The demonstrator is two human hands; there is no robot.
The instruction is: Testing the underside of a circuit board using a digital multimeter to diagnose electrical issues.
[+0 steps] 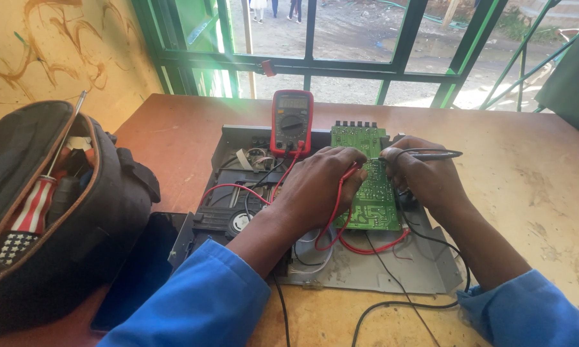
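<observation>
Wooden table (533,193): brown, worn top, running to a barred green window at the far edge.

Tool bag (58,218): dark, unzipped, at the near left; a screwdriver with a striped handle (35,202) stands in its mouth.

Metal chassis (373,270): grey open tray of a dismantled appliance, centre of the table, with a disc drive mechanism (231,218) in its left half.

Dark flat slab (141,270): lies between bag and chassis, touching the chassis's near left corner.

Circuit board (373,193): green, upright rectangle in the right half of the chassis, partly covered by both hands.

Multimeter (292,122): red-cased, dial type, propped at the far edge of the chassis, just left of the board.

Left hand (318,186): blue sleeve, fingers curled together, pinching the red probe (350,175) with its tip down on the board.

Right hand (421,177): blue sleeve, fingers closed around the black probe (430,154), resting at the board's right edge.

Leads: red wire (366,249) looping near the board; black wire (398,302) trailing to the near edge.
</observation>
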